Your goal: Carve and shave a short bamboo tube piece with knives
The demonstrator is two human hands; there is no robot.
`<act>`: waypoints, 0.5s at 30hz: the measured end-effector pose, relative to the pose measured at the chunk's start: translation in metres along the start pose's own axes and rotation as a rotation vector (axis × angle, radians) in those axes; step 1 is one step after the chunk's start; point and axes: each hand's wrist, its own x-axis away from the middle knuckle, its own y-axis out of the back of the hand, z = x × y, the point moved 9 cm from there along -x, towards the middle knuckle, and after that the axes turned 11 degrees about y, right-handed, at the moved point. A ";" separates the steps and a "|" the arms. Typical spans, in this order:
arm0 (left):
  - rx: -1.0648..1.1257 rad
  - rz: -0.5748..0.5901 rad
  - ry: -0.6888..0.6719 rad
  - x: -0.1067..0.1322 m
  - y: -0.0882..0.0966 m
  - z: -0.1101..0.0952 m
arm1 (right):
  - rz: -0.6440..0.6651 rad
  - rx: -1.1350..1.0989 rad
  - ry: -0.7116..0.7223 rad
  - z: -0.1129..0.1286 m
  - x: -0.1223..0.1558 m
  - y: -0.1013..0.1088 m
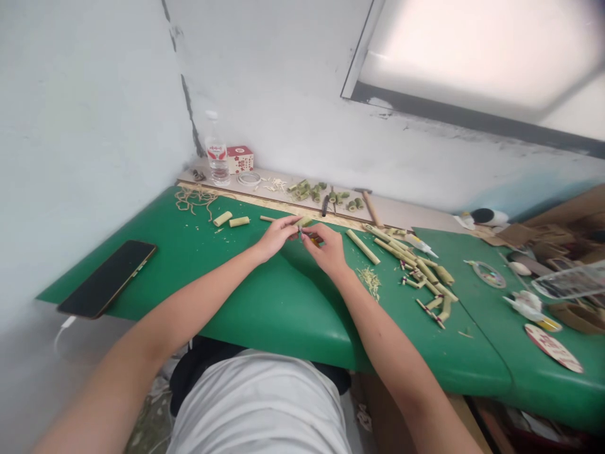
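Observation:
My left hand (278,236) is closed around a short green bamboo piece (304,222) above the middle of the green mat. Close beside it, my right hand (327,247) pinches something small and dark against the bamboo; a bit of orange shows under its fingers, but the kind is hidden. A thin bamboo stick (267,219) lies just beyond the left hand. Two cut bamboo tubes (230,219) rest farther left. To the right of my hands are a longer bamboo length (363,246) and a heap of bamboo shavings (369,282).
A phone (108,277) lies on the green mat (265,315) at left. At the back stand a water bottle (217,154) and a small box (241,159); string (196,198), bamboo pieces (307,190) and a hammer (372,208) lie nearby. Jointed bamboo parts (428,274) spread rightward.

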 end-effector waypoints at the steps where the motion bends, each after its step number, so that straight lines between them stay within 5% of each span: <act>1: -0.003 -0.002 -0.007 0.000 0.000 -0.001 | -0.002 0.000 -0.002 0.000 0.000 0.000; 15: -0.070 -0.002 -0.083 0.004 0.000 -0.012 | -0.068 0.000 -0.105 -0.021 0.002 0.007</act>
